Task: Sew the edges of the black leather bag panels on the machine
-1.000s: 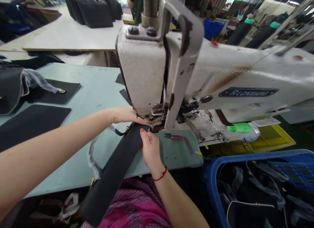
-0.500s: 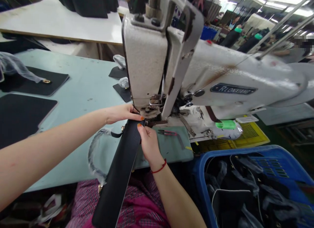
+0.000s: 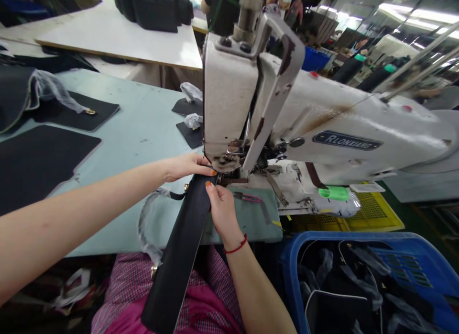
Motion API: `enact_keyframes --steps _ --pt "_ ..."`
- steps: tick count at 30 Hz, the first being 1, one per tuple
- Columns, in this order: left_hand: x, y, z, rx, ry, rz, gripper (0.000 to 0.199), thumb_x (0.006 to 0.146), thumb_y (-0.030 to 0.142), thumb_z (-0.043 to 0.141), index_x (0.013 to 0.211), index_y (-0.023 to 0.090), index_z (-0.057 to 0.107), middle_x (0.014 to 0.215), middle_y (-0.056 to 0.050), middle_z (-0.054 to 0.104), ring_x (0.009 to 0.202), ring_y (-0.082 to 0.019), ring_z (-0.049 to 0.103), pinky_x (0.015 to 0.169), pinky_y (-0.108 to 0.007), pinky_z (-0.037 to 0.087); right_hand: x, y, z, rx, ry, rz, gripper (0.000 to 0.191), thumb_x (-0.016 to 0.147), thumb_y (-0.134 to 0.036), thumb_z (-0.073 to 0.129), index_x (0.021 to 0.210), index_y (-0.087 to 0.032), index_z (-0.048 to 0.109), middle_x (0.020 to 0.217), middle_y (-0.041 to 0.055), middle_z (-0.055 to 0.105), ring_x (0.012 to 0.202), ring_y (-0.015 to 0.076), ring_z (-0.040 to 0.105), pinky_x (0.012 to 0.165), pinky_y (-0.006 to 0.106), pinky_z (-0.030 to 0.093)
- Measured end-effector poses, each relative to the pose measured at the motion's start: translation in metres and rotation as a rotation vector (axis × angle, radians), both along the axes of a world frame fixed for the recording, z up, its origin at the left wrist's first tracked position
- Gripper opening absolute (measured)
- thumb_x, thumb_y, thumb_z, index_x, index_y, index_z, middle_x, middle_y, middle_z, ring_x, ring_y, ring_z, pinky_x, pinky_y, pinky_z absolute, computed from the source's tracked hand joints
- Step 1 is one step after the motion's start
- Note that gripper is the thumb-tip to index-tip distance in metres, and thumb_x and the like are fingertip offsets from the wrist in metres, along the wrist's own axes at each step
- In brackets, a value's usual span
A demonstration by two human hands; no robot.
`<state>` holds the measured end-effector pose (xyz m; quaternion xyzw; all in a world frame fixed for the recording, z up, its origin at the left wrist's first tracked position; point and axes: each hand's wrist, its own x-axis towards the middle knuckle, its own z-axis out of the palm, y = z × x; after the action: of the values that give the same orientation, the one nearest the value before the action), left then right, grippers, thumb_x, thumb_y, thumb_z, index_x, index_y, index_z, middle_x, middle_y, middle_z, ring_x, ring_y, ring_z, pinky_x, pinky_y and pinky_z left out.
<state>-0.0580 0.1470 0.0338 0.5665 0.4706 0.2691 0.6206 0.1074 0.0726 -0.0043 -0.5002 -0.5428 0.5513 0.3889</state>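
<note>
A long black leather-like piece (image 3: 177,250) slants from the sewing machine's needle area down over my lap. My left hand (image 3: 190,166) presses its far end beside the machine head (image 3: 231,99), fingers closed on the edge. Lower down and to the right, my right hand (image 3: 222,205) grips the right edge, thumb on top. A plastic-wrapped strap (image 3: 145,224) with gold-coloured clasps hangs along the piece's left side. The needle point itself is hidden behind the machine's parts.
Pink-handled thread snips (image 3: 247,197) lie right of my right hand. Black panels (image 3: 46,157) rest on the pale green table (image 3: 125,181). A blue basket (image 3: 292,272) of black pieces stands at lower right, near a yellow crate (image 3: 383,214).
The view has shifted, so the machine and table appear farther right. Both hands keep their hold on the black piece, with little visible movement relative to the machine.
</note>
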Motion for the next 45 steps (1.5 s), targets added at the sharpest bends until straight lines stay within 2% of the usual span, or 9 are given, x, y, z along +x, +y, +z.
enact_keyframes --steps 11,21,28,32,35,38,41,43,45 --pt "0.008 -0.018 0.000 -0.011 -0.014 0.162 0.031 0.064 0.043 0.079 0.081 0.018 0.075 0.084 -0.004 0.074 0.087 -0.023 0.065 0.094 -0.040 0.046 0.022 0.010 0.014 0.002 -0.054 0.144 0.046 0.089 -0.054 0.050 0.060 -0.019 0.040 0.059 -0.0030 0.033 0.057 0.0099 0.030 0.051 0.024 0.020" --pt "0.005 -0.018 0.002 -0.007 -0.011 0.115 0.037 0.068 0.046 0.079 0.092 0.018 0.076 0.097 -0.005 0.076 0.098 -0.025 0.065 0.099 -0.042 0.046 0.028 0.014 0.019 -0.024 -0.072 0.183 0.047 0.088 -0.055 0.052 0.061 -0.019 0.038 0.060 -0.0030 0.033 0.057 0.0098 0.029 0.051 0.024 0.019" --pt "-0.040 -0.029 -0.043 0.248 0.148 0.439 0.052 0.085 0.053 0.058 0.120 0.015 0.066 0.117 -0.011 0.071 0.107 -0.025 0.063 0.105 -0.042 0.042 0.030 0.017 0.022 0.026 -0.115 0.185 0.051 0.089 -0.057 0.051 0.060 -0.020 0.030 0.060 -0.0040 0.026 0.057 0.0092 0.024 0.052 0.025 0.017" --pt "-0.060 -0.068 -0.078 0.470 0.436 0.253 0.062 0.083 0.048 0.062 0.138 0.020 0.054 0.139 -0.013 0.058 0.127 -0.032 0.052 0.114 -0.047 0.032 0.034 0.014 0.025 0.012 -0.099 0.203 0.050 0.090 -0.056 0.050 0.062 -0.021 0.027 0.062 -0.0042 0.024 0.057 0.0090 0.022 0.052 0.025 0.018" --pt "-0.048 -0.096 -0.096 0.558 0.401 0.134 0.075 0.078 0.044 0.069 0.146 0.023 0.046 0.152 -0.010 0.045 0.139 -0.034 0.041 0.120 -0.043 0.024 0.038 0.009 0.024 -0.019 -0.080 0.219 0.049 0.090 -0.056 0.051 0.062 -0.020 0.032 0.061 -0.0042 0.027 0.057 0.0090 0.025 0.051 0.024 0.020" --pt "-0.014 -0.107 -0.099 0.492 0.292 0.256 0.074 0.087 0.047 0.055 0.153 0.021 0.032 0.160 -0.010 0.031 0.147 -0.031 0.027 0.123 -0.041 0.016 0.044 -0.003 0.027 -0.028 -0.088 0.249 0.050 0.091 -0.056 0.051 0.060 -0.019 0.038 0.059 -0.0037 0.035 0.055 0.0091 0.031 0.050 0.023 0.024" --pt "0.022 -0.103 -0.084 0.266 0.097 0.475 0.071 0.092 0.053 0.045 0.154 0.022 0.027 0.160 -0.008 0.033 0.150 -0.026 0.020 0.123 -0.040 0.018 0.063 -0.022 0.039 -0.072 -0.146 0.353 0.050 0.093 -0.056 0.049 0.060 -0.017 0.050 0.057 -0.0011 0.049 0.053 0.0116 0.045 0.049 0.023 0.033" --pt "0.038 -0.098 -0.068 0.124 -0.069 0.549 0.065 0.092 0.057 0.046 0.149 0.026 0.035 0.153 -0.006 0.045 0.146 -0.026 0.031 0.119 -0.038 0.028 0.090 -0.032 0.056 -0.079 -0.197 0.363 0.046 0.094 -0.055 0.048 0.073 -0.018 0.064 0.066 0.0040 0.063 0.057 0.0160 0.058 0.049 0.026 0.041" --pt "0.046 -0.094 -0.054 -0.019 -0.239 0.566 0.060 0.090 0.060 0.048 0.141 0.027 0.045 0.140 -0.007 0.059 0.133 -0.026 0.051 0.109 -0.037 0.043 0.129 -0.033 0.083 0.058 -0.264 0.153 0.038 0.093 -0.054 0.052 0.091 -0.022 0.072 0.085 0.0109 0.072 0.067 0.0208 0.067 0.056 0.032 0.049"
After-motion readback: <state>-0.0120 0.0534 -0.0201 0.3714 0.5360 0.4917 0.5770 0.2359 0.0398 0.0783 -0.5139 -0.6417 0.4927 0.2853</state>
